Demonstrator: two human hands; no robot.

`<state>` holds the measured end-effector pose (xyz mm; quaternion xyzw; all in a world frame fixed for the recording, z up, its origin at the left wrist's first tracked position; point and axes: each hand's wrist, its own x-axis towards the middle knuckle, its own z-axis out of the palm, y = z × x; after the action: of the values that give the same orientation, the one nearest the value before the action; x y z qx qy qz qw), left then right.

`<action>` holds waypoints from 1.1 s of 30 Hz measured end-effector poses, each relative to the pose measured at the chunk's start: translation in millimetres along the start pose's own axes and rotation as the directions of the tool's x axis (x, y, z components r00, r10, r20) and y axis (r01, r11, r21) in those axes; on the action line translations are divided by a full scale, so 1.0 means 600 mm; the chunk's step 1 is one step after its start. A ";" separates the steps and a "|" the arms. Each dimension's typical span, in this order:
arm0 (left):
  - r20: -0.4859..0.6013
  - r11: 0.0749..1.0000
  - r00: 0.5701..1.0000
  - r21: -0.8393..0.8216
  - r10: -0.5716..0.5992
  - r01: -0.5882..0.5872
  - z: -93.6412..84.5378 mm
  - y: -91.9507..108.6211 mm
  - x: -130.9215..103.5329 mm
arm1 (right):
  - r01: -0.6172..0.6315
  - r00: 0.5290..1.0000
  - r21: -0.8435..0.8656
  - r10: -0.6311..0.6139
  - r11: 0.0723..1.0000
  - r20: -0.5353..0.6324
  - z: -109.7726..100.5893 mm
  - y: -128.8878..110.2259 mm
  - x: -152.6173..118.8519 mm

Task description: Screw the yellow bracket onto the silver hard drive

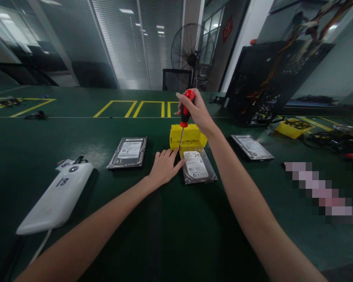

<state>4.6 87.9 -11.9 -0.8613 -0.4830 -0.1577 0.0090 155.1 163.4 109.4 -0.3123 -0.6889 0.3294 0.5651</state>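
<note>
"Where's that middle hard drive [195, 164]?"

"Well in from the worktop [76, 135]'s far edge, just in front of the yellow bin [195, 136]."

"And the hands?"

"The right hand [200, 111] grips the screwdriver [185, 116], tip by the drive's far left corner; the left hand [164, 167] is outstretched, thumb over the drive's left edge."

"Any advice?"

"The shaft leans. I'd square it to the drive, press firmly while turning, and brace with the left thumb, fingertips clear."

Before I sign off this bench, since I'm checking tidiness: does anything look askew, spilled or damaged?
Nothing looks spilled, and the hard drive at the screwdriver's tip shows no clear damage. Untidy, though: loose wires straggle across the black computer case, back right.
</note>
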 end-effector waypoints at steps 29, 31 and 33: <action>0.039 0.998 0.999 -0.058 -0.005 0.007 0.001 -0.006 0.003 | -0.035 0.999 0.086 0.032 0.996 0.038 -0.003 -0.016 -0.015; 0.034 0.998 0.999 -0.061 0.001 0.001 0.002 -0.007 0.002 | -0.028 0.999 0.073 0.025 0.997 0.038 -0.007 -0.023 -0.017; 0.028 0.998 1.000 -0.060 0.007 -0.006 0.004 -0.008 0.002 | -0.019 0.999 0.061 0.017 0.998 0.038 -0.011 -0.026 -0.018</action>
<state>1.7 91.9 -14.4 -0.8649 -0.4753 -0.1596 -0.0230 162.3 146.3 116.8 -0.2950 -0.6861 0.3610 0.5585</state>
